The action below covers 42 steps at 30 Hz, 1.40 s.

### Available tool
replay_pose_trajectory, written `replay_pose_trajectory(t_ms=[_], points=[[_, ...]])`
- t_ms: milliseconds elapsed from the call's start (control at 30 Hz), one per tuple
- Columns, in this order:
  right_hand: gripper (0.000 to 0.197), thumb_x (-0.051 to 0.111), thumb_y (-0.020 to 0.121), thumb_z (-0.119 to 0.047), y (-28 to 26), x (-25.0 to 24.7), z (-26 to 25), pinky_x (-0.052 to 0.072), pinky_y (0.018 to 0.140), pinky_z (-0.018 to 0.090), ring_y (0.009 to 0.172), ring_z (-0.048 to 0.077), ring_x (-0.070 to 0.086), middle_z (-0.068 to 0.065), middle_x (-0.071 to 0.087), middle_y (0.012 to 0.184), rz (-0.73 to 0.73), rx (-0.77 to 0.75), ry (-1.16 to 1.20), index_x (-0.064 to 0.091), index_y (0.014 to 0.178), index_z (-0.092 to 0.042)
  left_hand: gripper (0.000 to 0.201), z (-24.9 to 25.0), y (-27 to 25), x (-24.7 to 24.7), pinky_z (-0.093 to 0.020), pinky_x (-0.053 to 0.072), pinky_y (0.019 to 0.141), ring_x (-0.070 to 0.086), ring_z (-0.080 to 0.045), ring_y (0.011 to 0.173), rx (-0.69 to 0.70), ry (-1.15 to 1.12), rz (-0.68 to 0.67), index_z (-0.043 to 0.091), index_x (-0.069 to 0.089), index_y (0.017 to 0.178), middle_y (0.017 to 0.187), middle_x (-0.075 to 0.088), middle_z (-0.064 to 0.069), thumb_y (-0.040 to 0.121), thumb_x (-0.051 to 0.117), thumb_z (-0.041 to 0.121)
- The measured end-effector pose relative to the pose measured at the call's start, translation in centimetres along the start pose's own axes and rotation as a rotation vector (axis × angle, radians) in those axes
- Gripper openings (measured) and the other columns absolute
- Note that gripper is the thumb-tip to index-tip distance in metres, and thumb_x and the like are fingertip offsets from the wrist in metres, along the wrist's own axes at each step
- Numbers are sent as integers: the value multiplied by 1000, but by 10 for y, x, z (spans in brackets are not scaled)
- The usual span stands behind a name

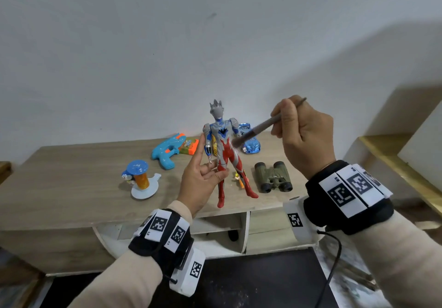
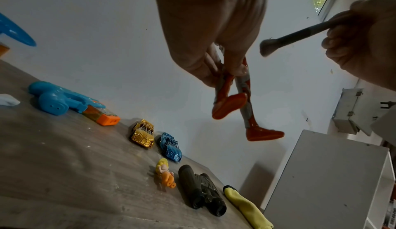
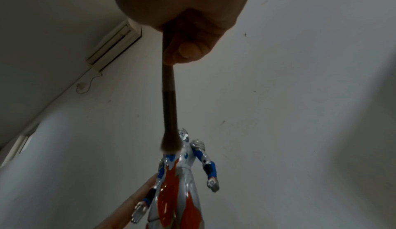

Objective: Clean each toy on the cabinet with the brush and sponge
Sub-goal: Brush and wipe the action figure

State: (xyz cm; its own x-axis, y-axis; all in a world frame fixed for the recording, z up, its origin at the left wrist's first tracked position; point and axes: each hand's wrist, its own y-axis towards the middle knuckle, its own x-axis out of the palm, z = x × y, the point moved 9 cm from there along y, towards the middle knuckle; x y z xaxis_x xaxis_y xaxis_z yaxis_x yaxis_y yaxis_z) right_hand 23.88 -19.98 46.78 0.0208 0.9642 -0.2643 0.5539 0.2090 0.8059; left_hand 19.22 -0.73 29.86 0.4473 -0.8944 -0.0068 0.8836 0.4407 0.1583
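Observation:
A red, silver and blue hero figure (image 1: 223, 149) is held upright above the wooden cabinet (image 1: 71, 188). My left hand (image 1: 203, 176) pinches its upper leg, with the index finger stretched up along its back; the legs (image 2: 242, 97) hang free below the fingers. My right hand (image 1: 303, 135) grips a dark soft-tipped brush (image 1: 258, 128) to the figure's right. The bristles (image 1: 236, 142) sit at the figure's waist, and at its chest in the right wrist view (image 3: 170, 145). A yellow sponge (image 2: 246, 205) lies at the cabinet's right end.
On the cabinet lie a blue water gun (image 1: 167, 149), an orange block (image 1: 190, 146), a blue cat toy on a white base (image 1: 141, 178), gold (image 2: 143, 133) and blue toy cars (image 1: 250, 142), a small orange figure (image 2: 165, 173) and green binoculars (image 1: 272, 176). White shelves (image 1: 224, 231) sit below.

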Motion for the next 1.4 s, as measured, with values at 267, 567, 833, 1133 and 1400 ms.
replay_pose_trajectory(t_ms=[267,567,833,1133,1400], points=[[41,33,93,-33,-3,2,20,44,53,17,57,12,60,2,63,60,-68,20,-75,62,81,-7,91,0,4,11,-31,51,95,65,-8,108,13,4,-41,46,19,144,131,60,9,83,63,-7],[34,37,94,-29,1,-18,35,44,55,11,57,0,59,-3,62,66,-8,40,-14,64,89,-9,89,-1,16,28,-27,53,91,65,-5,106,14,-1,-67,40,18,147,110,67,27,85,62,-7],[22,43,97,-17,-19,-41,79,44,47,13,52,3,59,-3,63,64,47,274,76,60,88,-9,91,-12,27,49,-36,53,92,64,-12,111,-11,-53,-32,52,21,138,128,62,2,84,64,-6],[6,69,80,-14,-89,-38,162,53,63,24,68,9,66,1,71,75,-266,624,21,65,79,-19,90,-40,35,84,-51,46,100,57,-15,121,-98,-166,28,46,21,145,130,61,-4,83,66,-2],[8,70,80,-18,-133,-49,225,40,57,5,69,3,59,-4,68,78,-434,781,-140,67,88,-19,92,-57,39,118,-48,46,101,57,-15,121,-110,-165,36,43,21,146,140,53,-5,80,68,0]])
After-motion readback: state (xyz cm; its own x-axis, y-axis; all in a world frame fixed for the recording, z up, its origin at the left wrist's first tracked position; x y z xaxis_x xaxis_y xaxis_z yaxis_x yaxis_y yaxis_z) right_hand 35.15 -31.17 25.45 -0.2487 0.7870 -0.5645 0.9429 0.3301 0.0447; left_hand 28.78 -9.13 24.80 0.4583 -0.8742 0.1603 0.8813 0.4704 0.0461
